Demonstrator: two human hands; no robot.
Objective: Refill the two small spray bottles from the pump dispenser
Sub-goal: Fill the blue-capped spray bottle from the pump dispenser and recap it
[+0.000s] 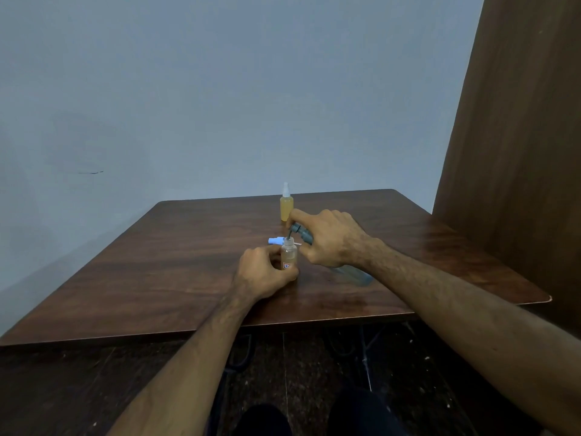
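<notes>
Left hand [264, 272] wraps the open spray bottle [289, 256], upright on bench [157, 262]; blue cap [274, 240] just behind. Right hand [330, 240] grips tilted pump dispenser [301, 231], nozzle at bottle mouth. Filling step; next needs steady pumps. 2nd bottle [286, 206] beyond, looks full.

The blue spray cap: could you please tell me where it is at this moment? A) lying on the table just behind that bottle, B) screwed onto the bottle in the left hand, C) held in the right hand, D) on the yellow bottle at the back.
A: the blue spray cap lies on the table just behind the open bottle that the left hand steadies, while the right hand tilts the pump dispenser to its mouth.
</notes>
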